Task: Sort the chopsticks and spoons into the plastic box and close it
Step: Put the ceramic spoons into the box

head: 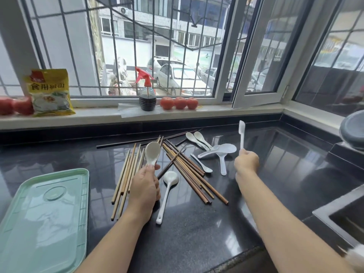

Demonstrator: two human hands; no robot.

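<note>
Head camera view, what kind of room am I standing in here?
Most likely a home kitchen: a polished black stone countertop strewn with wooden chopsticks, a steel sink at the right, and red tomatoes on the windowsill.

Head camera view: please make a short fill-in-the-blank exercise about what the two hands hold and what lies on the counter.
1. The left hand holds a white ____ by its handle.
2. The right hand holds a white spatula pointing ____.
3. The green lid lies to the ____ of the chopsticks.
4. The spray bottle on the windowsill has a ____ trigger top.

Missing words: spoon; up; left; red
</note>
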